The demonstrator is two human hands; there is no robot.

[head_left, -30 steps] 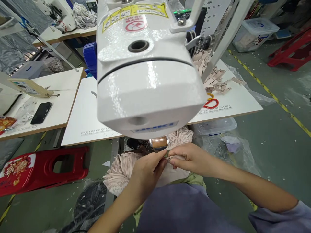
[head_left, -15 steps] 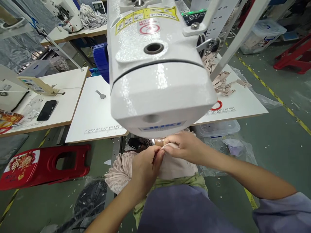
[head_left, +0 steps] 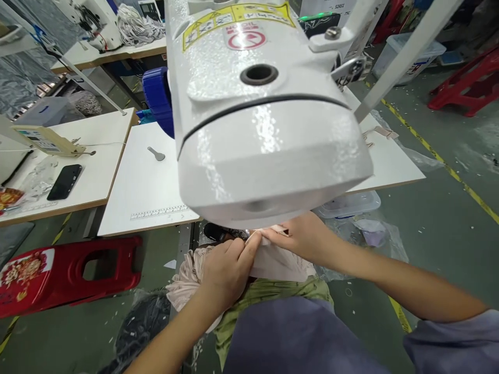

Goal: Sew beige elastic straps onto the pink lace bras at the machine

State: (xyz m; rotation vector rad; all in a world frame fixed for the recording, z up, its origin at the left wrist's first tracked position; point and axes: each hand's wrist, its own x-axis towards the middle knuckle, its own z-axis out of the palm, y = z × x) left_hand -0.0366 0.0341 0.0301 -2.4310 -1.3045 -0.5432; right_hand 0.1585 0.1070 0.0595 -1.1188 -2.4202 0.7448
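Note:
Pale pink fabric [head_left: 275,264] lies across my lap, with a gathered bundle of it [head_left: 186,280] hanging to the left. My left hand [head_left: 228,265] pinches the fabric's upper edge between thumb and fingers. Close beside it, my right hand [head_left: 298,236] grips the same edge, and a narrow folded strip shows at its fingertips. Both hands are just below the front of a white sewing machine head [head_left: 273,161], which hides whatever is beneath it. The fabric's far side is out of sight behind the fingers.
The white sewing table [head_left: 128,182] carries a printed ruler and a small grey metal tool [head_left: 156,154]. On the neighbouring table lies a black phone [head_left: 64,182]. A red stool [head_left: 70,270] stands at the left, and a clear plastic lid [head_left: 351,205] sits under the table at the right.
My view has shifted closer to the machine head, which covers more of the table. My left hand has turned, its back now more upward. Both hands still hold the fabric edge.

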